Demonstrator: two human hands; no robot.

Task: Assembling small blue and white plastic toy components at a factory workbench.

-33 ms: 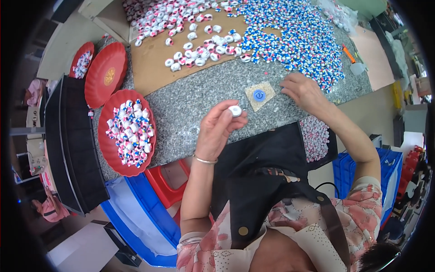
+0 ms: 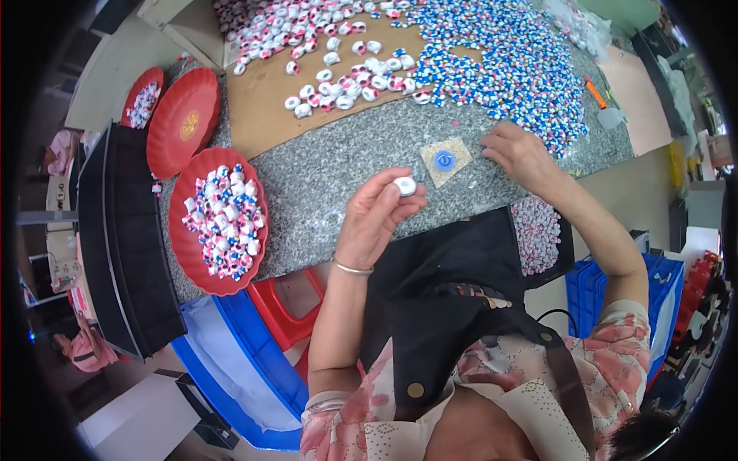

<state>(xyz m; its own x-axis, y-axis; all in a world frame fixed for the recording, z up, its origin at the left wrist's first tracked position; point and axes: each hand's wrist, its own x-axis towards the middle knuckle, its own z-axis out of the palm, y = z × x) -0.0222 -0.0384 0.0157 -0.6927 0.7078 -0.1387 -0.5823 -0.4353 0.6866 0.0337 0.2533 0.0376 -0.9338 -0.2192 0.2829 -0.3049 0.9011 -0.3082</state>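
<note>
My left hand (image 2: 377, 223) is raised over the front edge of the grey stone table (image 2: 338, 165) and pinches a small white round cap (image 2: 405, 186) between thumb and fingers. Just beyond it lies a small tan square pad (image 2: 455, 174) with a blue round piece (image 2: 443, 160) on it. To the right of the pad, my right hand (image 2: 526, 157) rests on the table. Its fingertips are at the near edge of a big heap of small blue and white pieces (image 2: 523, 61). Whether they grip one is not visible.
A red plate (image 2: 183, 250) of mixed white, pink and blue pieces sits at the table's left, with two more red plates (image 2: 184, 123) behind. White and pink rings (image 2: 323, 31) cover a cardboard sheet (image 2: 261, 115). More pieces lie in my apron's pouch (image 2: 534, 234). Blue crates (image 2: 254, 369) stand below.
</note>
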